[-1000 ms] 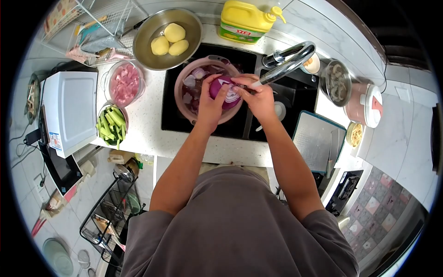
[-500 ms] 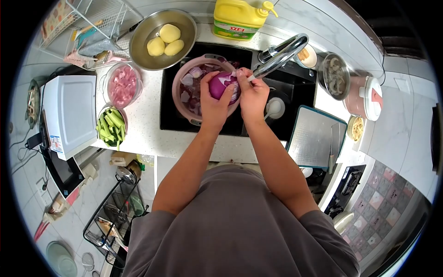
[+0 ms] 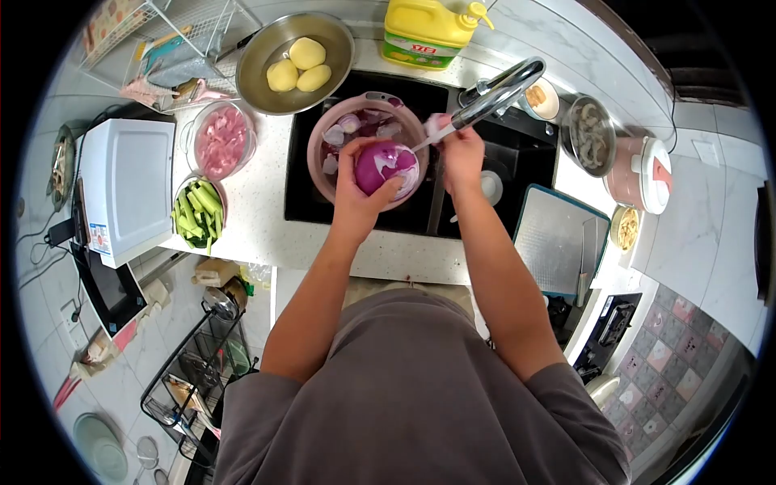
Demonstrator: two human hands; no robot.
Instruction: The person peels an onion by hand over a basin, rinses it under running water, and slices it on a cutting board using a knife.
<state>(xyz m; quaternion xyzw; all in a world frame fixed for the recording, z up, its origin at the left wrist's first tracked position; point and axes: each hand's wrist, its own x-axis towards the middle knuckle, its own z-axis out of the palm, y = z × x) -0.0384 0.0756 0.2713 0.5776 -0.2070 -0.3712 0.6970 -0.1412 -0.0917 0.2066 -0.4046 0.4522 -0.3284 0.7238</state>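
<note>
A purple onion (image 3: 373, 167), with paler patches where skin is off, is gripped in my left hand (image 3: 356, 198) over a pink basin (image 3: 321, 179). Water and loose onion skins lie in the basin, which stands in the black sink (image 3: 297, 194). Just right of the onion is my right hand (image 3: 462, 158), apart from it, by the stream from the chrome faucet (image 3: 505, 86). Its fingers are drawn together in the water; whether they hold anything is too small to tell.
Around the sink stand a steel bowl of potatoes (image 3: 250, 73), a yellow bottle (image 3: 420, 28), a bowl of meat (image 3: 222, 141), cut green vegetables (image 3: 196, 214), a bowl of shrimp (image 3: 590, 133) and a tray (image 3: 554, 242) with a knife (image 3: 584, 263).
My right hand has come off the onion and moved right, into the faucet's stream. The onion, in my left hand, has turned and moved slightly down and left.
</note>
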